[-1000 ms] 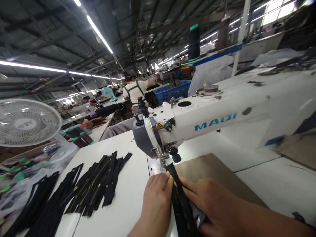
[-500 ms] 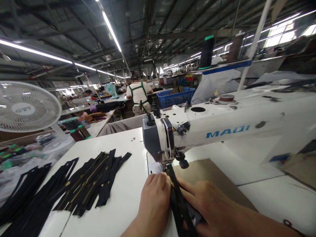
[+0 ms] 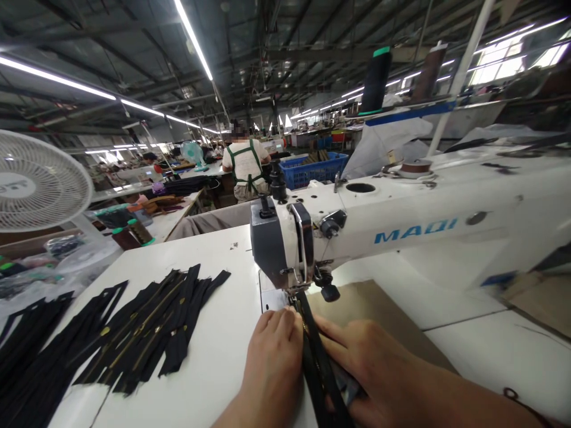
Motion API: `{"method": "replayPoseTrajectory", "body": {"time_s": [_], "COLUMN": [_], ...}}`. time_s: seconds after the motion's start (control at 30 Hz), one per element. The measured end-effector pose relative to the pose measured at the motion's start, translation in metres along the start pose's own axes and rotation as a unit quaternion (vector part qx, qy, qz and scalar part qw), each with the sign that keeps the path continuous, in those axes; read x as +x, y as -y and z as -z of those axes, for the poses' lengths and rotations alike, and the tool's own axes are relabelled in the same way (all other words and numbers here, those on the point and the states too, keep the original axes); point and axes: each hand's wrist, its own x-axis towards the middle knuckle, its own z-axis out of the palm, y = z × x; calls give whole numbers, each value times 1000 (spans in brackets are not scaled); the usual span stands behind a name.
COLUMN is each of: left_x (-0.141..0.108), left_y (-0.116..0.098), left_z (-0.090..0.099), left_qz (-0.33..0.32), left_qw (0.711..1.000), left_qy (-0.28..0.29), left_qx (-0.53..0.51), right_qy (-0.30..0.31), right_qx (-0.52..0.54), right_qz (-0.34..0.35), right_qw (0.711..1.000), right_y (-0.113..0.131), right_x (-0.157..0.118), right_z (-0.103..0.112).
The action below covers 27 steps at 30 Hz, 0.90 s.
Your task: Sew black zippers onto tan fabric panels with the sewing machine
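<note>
A black zipper strip (image 3: 316, 362) with gold teeth runs from under the needle area of the white sewing machine (image 3: 401, 220) down toward the bottom edge. My left hand (image 3: 277, 351) presses on the strip's left edge, fingers together just below the presser foot. On the other side, my right hand (image 3: 366, 356) is closed on the strip and a bluish-grey piece (image 3: 350, 386) under it; its lower fingers are partly hidden. A brown sheet (image 3: 379, 306) lies beneath and behind my right hand.
Black zipper strips (image 3: 143, 327) lie in piles on the white table (image 3: 209, 356) at left. A white fan (image 3: 35, 184) stands beyond them. Thread cones (image 3: 376, 83) rise behind the machine. A person (image 3: 246, 160) sits ahead beside a blue basket (image 3: 314, 169).
The view has shifted slightly, so the table, fan and machine head appear further left. Both hands keep nearly the same place at the strip.
</note>
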Motion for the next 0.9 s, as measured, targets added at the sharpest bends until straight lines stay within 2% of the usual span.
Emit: {"method": "replayPoseTrajectory", "body": {"time_s": [0.37, 0.57, 0.9], "left_x": [2, 5, 5], "left_y": [-1, -3, 0], "left_z": [1, 6, 7], "left_qz": [5, 13, 11], "left_qw": [1000, 999, 998], "left_qy": [6, 47, 58], "left_qx": [-10, -7, 20], "right_qy": [-16, -23, -18], "right_qx": [-22, -31, -53], "right_qz": [16, 23, 17], "right_qw": [1000, 999, 998], "right_y": [-9, -11, -13], "right_x": [-3, -5, -6], "right_z": [-6, -8, -8]}}
